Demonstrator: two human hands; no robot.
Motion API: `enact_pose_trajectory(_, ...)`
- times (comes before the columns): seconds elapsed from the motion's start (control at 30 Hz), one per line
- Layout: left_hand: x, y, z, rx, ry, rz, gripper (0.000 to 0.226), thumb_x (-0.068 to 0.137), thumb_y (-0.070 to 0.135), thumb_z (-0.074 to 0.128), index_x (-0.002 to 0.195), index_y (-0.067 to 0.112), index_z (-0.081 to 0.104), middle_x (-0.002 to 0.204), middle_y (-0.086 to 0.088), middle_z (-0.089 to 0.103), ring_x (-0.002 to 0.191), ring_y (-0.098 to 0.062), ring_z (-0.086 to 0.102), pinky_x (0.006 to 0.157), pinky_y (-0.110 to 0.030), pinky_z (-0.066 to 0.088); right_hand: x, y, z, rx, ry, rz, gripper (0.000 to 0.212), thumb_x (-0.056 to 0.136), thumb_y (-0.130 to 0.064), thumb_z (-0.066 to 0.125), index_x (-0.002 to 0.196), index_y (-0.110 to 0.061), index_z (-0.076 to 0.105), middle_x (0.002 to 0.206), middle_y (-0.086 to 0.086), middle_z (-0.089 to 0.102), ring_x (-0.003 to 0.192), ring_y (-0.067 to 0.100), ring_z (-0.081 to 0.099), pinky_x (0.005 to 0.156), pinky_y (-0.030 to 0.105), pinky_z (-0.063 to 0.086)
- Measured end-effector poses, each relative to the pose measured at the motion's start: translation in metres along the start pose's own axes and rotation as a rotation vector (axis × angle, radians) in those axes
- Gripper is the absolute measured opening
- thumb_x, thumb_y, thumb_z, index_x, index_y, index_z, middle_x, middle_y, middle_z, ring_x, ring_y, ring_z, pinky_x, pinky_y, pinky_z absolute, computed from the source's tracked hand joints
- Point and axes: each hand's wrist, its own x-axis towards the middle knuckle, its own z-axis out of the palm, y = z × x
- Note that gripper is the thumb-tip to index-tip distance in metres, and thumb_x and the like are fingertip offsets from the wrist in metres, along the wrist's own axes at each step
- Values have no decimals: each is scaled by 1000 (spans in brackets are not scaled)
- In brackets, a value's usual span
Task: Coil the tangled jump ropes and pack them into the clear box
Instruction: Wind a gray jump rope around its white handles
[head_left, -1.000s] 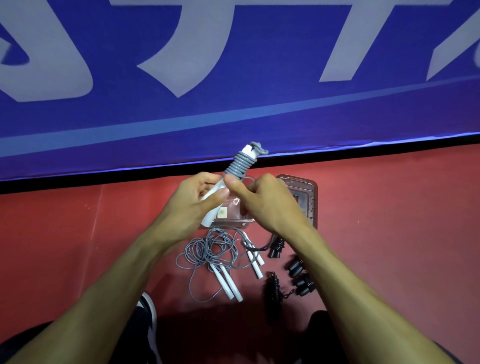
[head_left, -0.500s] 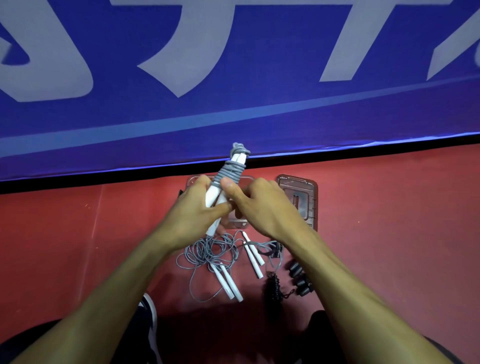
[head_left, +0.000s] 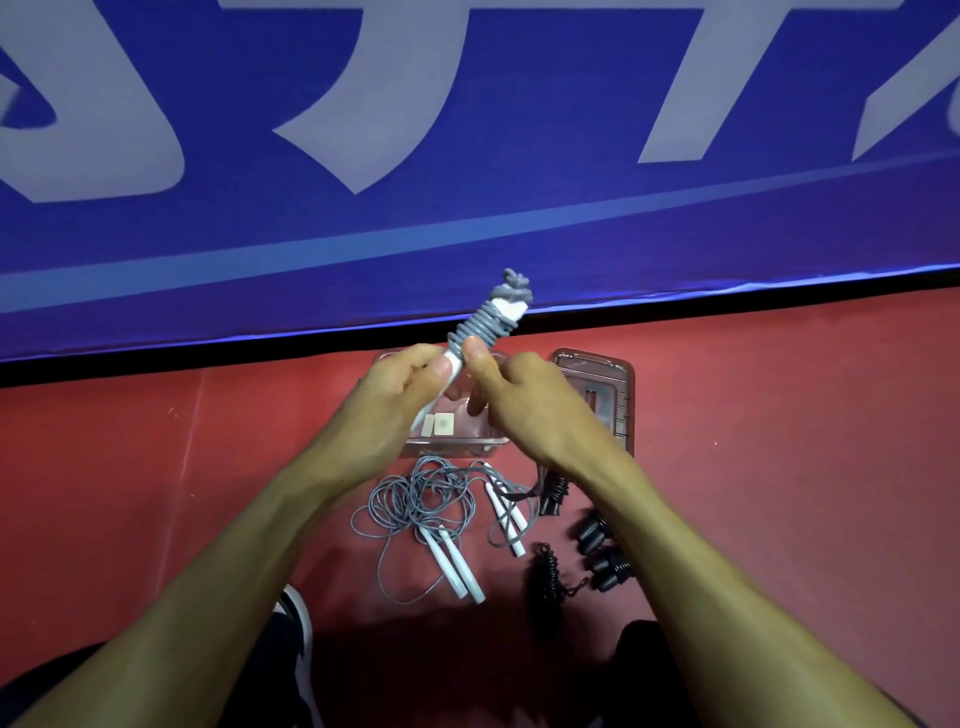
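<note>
Since half a second earlier, the coiled grey rope bundle (head_left: 488, 325) had tilted further right and risen slightly above both hands. Both hands held it over the red floor (head_left: 779, 441): the left hand (head_left: 387, 410) curled round the white handles at the lower end, the right hand (head_left: 524, 410) pinching the wound cord with thumb on top. Beneath them sat the clear box (head_left: 452, 441) near the floor's far edge, its lid (head_left: 608, 400) just beside it to the right. Nearer lay a loose grey rope (head_left: 415, 504) with white handles, and black ropes (head_left: 597, 545) to its right.
</note>
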Motion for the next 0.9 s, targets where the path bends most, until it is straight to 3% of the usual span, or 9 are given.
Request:
enact_pose_trajectory(0.13, -3, -1, -2, 165, 109, 35, 32, 74, 41, 74, 100, 24, 66, 92, -3, 73, 86, -21, 69, 82, -51, 54, -1, -1, 1, -55, -5, -6, 76, 100, -66, 31, 69, -8, 68, 58, -1, 68, 63, 11, 65, 71, 30, 51)
enact_pose_trajectory(0.23, -4, 2, 0, 254, 181, -29, 47, 61, 58, 76, 91, 25, 63, 78, -2, 72, 76, -29, 69, 71, -53, 55, 1, 0, 1, -40, 23, -33, 73, 103, -58, 36, 57, -10, 65, 48, -6, 62, 52, 5, 59, 58, 18, 40)
enact_pose_trajectory(0.33, -2, 4, -1, 255, 154, -72, 53, 59, 63, 72, 86, 19, 65, 75, -2, 71, 66, -19, 64, 64, -45, 51, 0, -1, 0, -11, 60, -87, 66, 103, -55, 41, 50, -14, 48, 42, -3, 41, 44, 10, 38, 48, 21, 28)
enact_pose_trajectory(0.4, -3, 3, -2, 237, 143, -69, 50, 60, 59, 72, 85, 16, 64, 80, -8, 69, 69, -25, 63, 67, -50, 53, -1, -3, 1, -12, 49, -98, 64, 101, -57, 41, 54, -15, 47, 48, -2, 36, 47, 10, 32, 47, 25, 26)
enact_pose_trajectory(0.5, -4, 1, -3, 240, 142, -61, 44, 63, 52, 74, 89, 18, 62, 83, -7, 71, 78, -37, 68, 69, -59, 56, -2, -4, 3, -62, 3, -47, 73, 100, -63, 37, 59, -7, 61, 52, 0, 58, 50, 11, 49, 56, 29, 42)
enact_pose_trajectory(0.57, -3, 2, -2, 270, 135, -55, 33, 74, 40, 77, 95, 20, 62, 84, -4, 71, 73, -29, 72, 63, -54, 59, -1, -2, 5, -104, 14, -56, 74, 99, -64, 37, 61, -10, 68, 60, 4, 67, 58, 14, 59, 65, 32, 48)
enact_pose_trajectory(0.67, -3, 5, 4, 285, 132, -25, 22, 89, 18, 72, 102, 11, 55, 76, -6, 71, 61, -24, 71, 52, -42, 59, 1, 1, 4, -104, 82, -127, 68, 102, -58, 41, 48, -20, 57, 52, 8, 57, 51, 16, 50, 59, 35, 42)
enact_pose_trajectory(0.77, -4, 7, 8, 122, 114, -59, 27, 101, 34, 56, 109, 9, 50, 81, -11, 69, 60, -23, 67, 57, -42, 56, 1, 1, 0, -103, 130, -130, 68, 103, -54, 43, 46, -16, 46, 46, 2, 45, 47, 14, 40, 55, 36, 35)
enact_pose_trajectory(0.9, -6, 11, 15, -269, 105, -219, 38, 105, 39, 41, 106, 13, 69, 83, -5, 70, 73, -18, 62, 65, -32, 50, -1, 1, -1, -70, 59, -3, 71, 104, -58, 31, 66, -10, 67, 55, -3, 58, 68, 21, 60, 71, 36, 47)
